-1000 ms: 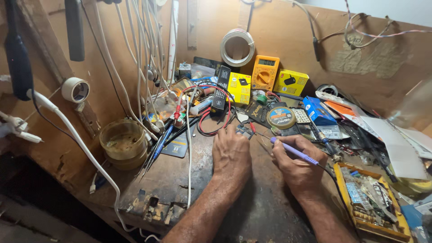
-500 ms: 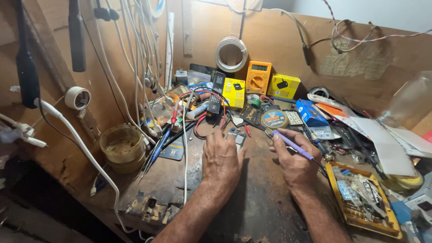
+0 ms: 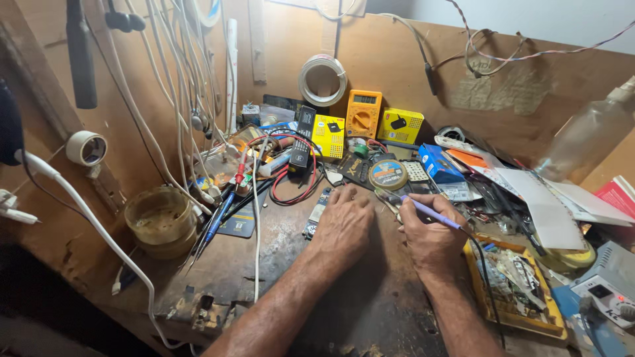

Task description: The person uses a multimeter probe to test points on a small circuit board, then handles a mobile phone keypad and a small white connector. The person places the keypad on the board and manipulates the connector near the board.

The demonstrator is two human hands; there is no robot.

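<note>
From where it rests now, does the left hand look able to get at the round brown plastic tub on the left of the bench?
Probably yes. The left hand lies flat on the bench, holding nothing, and only low pens and cables lie between it and the round brown plastic tub.

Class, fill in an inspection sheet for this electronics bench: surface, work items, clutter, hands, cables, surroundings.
Surface: worn dark wooden bench.
Work items: purple-handled soldering iron and small circuit board.
Clutter: orange multimeter, yellow box, round tin, plastic jar, yellow parts tray.
Hands: left hand flat on the bench beside the board; right hand grips the iron.
Cables: white cords hanging, red wire loop.
Surroundings: brown back panel.
</note>
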